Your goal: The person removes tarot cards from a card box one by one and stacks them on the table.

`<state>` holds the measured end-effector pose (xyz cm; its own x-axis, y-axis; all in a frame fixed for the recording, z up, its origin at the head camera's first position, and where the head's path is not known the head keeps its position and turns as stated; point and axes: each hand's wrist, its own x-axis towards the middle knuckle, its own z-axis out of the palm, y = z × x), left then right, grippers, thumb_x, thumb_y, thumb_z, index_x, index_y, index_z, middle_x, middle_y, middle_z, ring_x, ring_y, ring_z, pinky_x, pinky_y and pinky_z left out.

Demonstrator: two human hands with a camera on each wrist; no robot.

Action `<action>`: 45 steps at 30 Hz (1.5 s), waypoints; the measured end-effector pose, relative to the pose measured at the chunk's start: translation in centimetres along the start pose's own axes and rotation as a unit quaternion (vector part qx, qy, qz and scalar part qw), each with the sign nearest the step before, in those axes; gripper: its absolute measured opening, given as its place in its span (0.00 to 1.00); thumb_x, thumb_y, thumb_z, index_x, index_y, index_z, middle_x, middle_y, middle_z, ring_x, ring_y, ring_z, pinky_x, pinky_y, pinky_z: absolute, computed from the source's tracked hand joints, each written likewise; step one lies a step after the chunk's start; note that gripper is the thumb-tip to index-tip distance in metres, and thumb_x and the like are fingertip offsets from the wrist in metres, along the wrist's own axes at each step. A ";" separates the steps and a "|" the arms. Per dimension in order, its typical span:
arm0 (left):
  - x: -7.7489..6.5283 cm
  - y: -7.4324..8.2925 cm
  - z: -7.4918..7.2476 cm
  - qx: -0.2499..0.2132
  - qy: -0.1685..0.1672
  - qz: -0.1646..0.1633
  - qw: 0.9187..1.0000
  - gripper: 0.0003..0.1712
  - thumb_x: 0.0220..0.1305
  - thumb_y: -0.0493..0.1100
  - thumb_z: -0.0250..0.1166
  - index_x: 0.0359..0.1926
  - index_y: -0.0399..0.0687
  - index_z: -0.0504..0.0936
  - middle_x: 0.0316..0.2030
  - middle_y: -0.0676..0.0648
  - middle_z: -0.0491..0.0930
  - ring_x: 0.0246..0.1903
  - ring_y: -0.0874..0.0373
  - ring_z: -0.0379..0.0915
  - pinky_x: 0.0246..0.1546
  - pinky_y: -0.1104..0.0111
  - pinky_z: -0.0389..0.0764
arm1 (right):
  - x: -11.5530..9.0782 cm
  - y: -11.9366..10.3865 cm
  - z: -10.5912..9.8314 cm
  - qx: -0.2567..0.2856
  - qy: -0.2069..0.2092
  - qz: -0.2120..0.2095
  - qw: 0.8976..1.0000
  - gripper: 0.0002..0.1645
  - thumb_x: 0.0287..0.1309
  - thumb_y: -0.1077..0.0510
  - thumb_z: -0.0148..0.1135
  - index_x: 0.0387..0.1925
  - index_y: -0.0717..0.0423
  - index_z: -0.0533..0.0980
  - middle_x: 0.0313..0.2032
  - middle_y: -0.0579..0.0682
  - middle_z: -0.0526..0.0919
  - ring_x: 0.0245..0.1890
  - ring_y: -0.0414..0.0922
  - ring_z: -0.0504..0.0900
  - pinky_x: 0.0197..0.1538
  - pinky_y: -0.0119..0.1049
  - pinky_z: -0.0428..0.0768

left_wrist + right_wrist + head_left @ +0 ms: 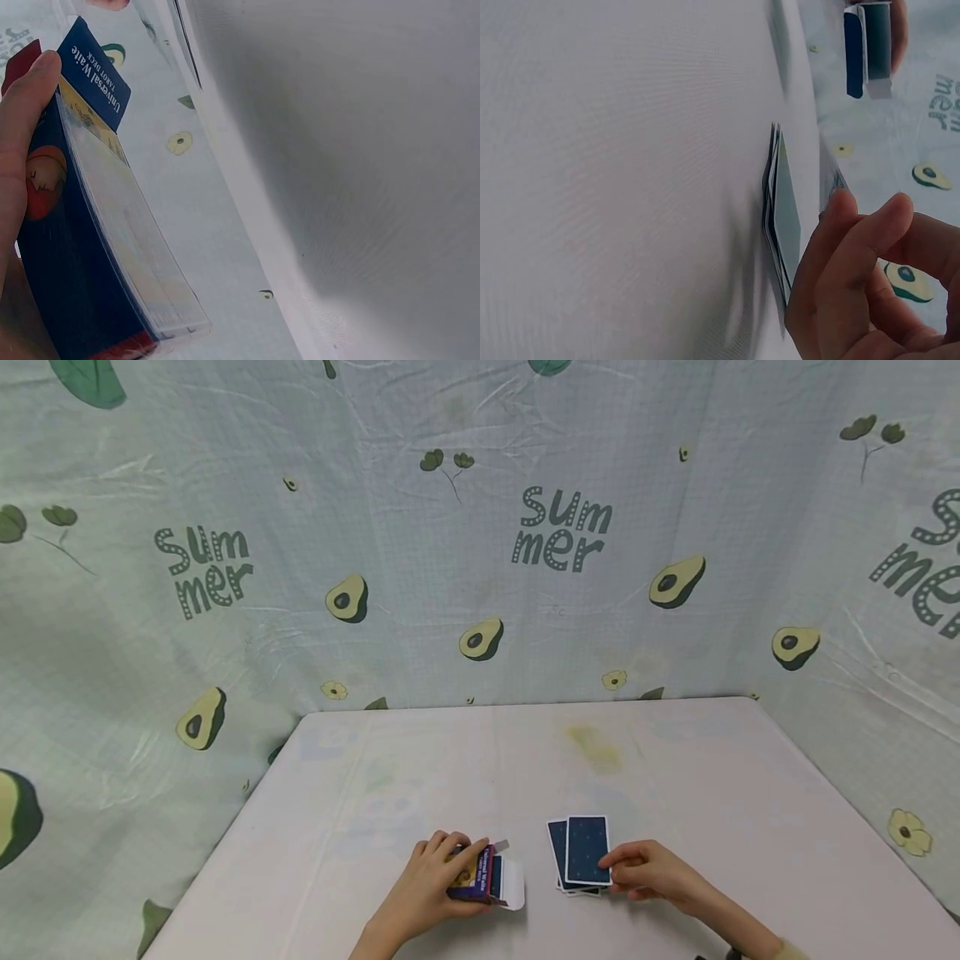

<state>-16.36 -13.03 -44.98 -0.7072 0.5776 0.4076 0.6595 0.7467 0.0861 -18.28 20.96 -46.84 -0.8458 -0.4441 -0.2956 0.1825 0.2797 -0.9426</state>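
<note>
Left hand [433,878] grips tarot box [484,874]; right hand [654,872] pinches card [586,850] over stack [557,839], well off surface's [480,760] far edge. Light, level grip advisable.

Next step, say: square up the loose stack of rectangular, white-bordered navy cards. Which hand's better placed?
Right, I'd say. The right hand is at the navy cards, a fingertip over the top one's near right corner. The left hand is occupied, holding the open purple-and-yellow cardboard tarot box.
</note>
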 end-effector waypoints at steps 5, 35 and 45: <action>0.2 0.0 -0.1 -0.002 0.001 0.000 1.000 0.40 0.41 0.68 0.63 0.57 0.60 0.70 0.42 0.57 0.70 0.39 0.65 0.60 0.37 0.65 0.66 | 0.7 -0.2 0.1 -0.023 -0.001 -0.013 1.000 0.17 0.52 0.60 0.57 0.42 0.69 0.73 0.24 0.44 0.79 0.24 0.37 0.75 0.25 0.27 0.73; 0.4 -0.2 0.0 -0.008 -0.012 -0.008 1.000 0.40 0.40 0.67 0.64 0.57 0.60 0.70 0.43 0.57 0.70 0.40 0.65 0.60 0.38 0.65 0.66 | 0.7 -0.2 0.7 -0.080 0.026 -0.021 0.996 0.16 0.47 0.66 0.58 0.40 0.70 0.74 0.22 0.49 0.79 0.20 0.39 0.75 0.23 0.28 0.73; 0.3 -0.2 0.1 0.002 -0.003 -0.002 1.000 0.40 0.42 0.69 0.62 0.57 0.59 0.70 0.42 0.57 0.70 0.39 0.65 0.60 0.38 0.65 0.66 | 0.5 -0.1 0.5 -0.092 0.026 -0.013 0.995 0.15 0.47 0.65 0.57 0.40 0.68 0.75 0.21 0.48 0.79 0.19 0.38 0.74 0.23 0.28 0.74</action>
<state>-16.71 -13.03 -44.98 -0.7119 0.5758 0.4021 0.6551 0.7508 0.0846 -18.46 20.34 -46.96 -0.8746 -0.4099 -0.2588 0.0695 0.4223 -0.9038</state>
